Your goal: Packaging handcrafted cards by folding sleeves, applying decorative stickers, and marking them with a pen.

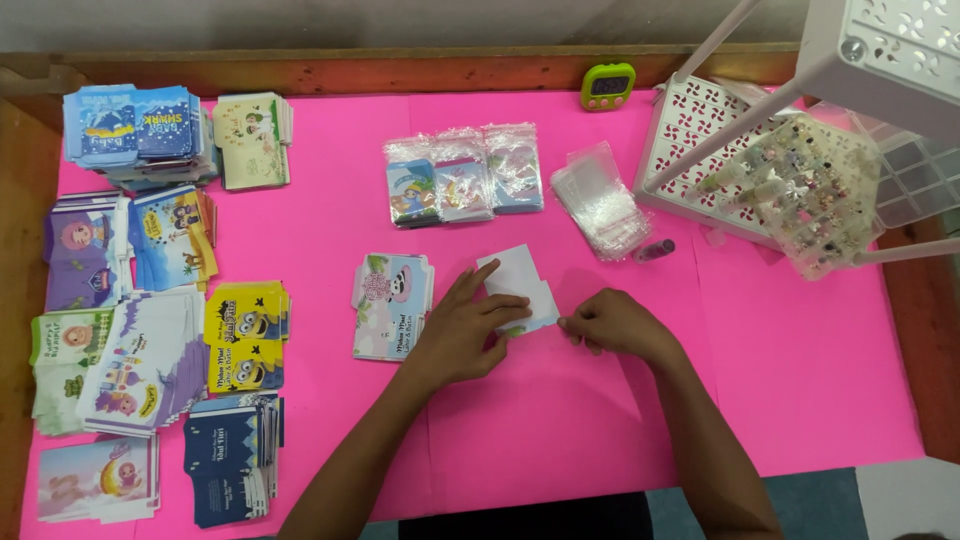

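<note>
At frame centre, left hand (462, 335) presses a white card (516, 287) flat on the pink worktop (560, 420) while right hand (612, 322) keeps a closed pinching grip on its edge.

White card (515, 285) partly under fingers (490, 310)

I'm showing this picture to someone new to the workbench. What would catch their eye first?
The bright pink table covering dominates. At its middle, the left hand presses a flat white card cutout while the right hand pinches its edge. Stacks of colourful printed cards crowd the left side, and a white perforated plastic rack stands at the upper right.
</note>
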